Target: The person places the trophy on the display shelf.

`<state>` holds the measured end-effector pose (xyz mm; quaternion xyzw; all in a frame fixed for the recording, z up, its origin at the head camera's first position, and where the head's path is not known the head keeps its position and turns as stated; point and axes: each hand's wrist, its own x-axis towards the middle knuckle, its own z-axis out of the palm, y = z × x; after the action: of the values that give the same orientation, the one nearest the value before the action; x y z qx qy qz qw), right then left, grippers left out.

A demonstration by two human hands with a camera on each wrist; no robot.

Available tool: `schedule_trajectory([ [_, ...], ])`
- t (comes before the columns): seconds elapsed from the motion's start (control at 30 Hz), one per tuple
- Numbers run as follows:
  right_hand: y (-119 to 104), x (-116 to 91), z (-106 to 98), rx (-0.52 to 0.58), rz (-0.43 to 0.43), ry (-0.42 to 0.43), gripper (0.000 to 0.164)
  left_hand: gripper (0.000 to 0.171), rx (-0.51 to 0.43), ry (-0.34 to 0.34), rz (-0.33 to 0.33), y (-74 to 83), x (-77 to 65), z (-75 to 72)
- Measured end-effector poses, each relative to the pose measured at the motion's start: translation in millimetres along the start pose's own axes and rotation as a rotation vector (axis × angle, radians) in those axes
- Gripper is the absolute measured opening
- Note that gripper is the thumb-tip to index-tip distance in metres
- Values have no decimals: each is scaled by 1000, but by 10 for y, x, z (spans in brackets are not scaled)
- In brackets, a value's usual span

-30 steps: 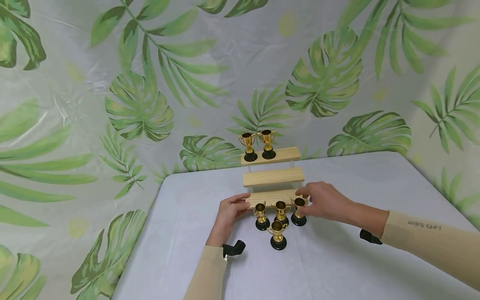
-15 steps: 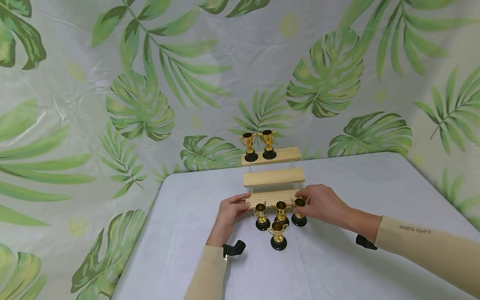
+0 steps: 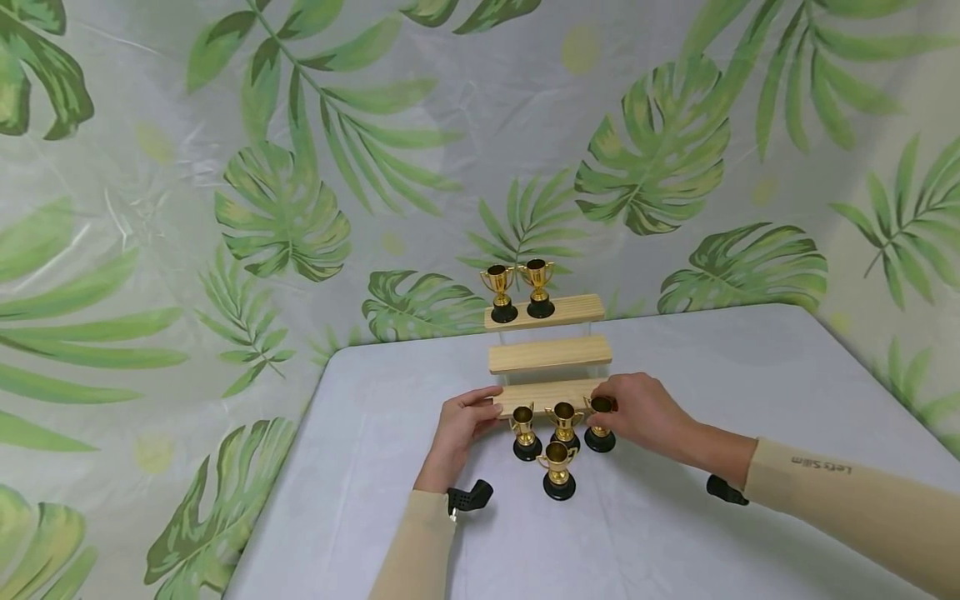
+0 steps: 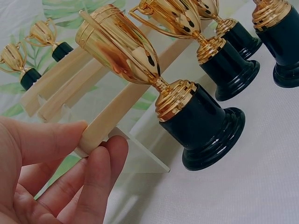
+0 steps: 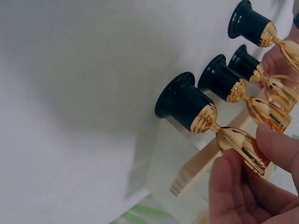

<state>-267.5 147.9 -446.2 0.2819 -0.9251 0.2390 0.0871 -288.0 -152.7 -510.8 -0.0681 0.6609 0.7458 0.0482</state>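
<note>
My left hand (image 3: pixel 456 427) pinches the left end of the lowest board (image 3: pixel 543 393) of a three-tier wooden display stand, thumb on top and fingers beneath. With thumb and fingers, my right hand (image 3: pixel 647 408) holds the gold cup of a small trophy (image 5: pixel 201 109) at the row's right end; its black base stands near the white cloth. Beside it, in front of the stand, are a middle trophy (image 3: pixel 566 423) and a left trophy (image 4: pixel 187 119), both upright. Closer to me stands another trophy (image 3: pixel 558 477).
Two more gold trophies, one at the left end (image 3: pixel 502 292) and one beside it (image 3: pixel 539 287), stand on the top board (image 3: pixel 577 308). The middle board (image 3: pixel 551 354) is bare wood. Clear supports join the tiers. A leaf-print curtain (image 3: pixel 420 167) hangs behind the white-covered table (image 3: pixel 712 358).
My right fingers have closed in around the right trophy's cup, and the right forearm has shifted slightly left. The left hand keeps its hold on the board.
</note>
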Motion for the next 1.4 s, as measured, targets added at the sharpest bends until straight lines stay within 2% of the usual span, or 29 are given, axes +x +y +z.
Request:
schedule_trajectory([
  [0.27,15,-18,26,51,16,19,19,35,4,-8,4,3,-6,-4],
  [0.8,16,-35,58,44,38,33,24,32,4,-3,-5,24,-22,-7],
  [1.03,26,-75,31,69,44,50,26,35,4,-19,1,19,-8,3],
  [1.4,105,-149,-33,91,46,60,27,33,6,1,-8,30,-24,-2],
])
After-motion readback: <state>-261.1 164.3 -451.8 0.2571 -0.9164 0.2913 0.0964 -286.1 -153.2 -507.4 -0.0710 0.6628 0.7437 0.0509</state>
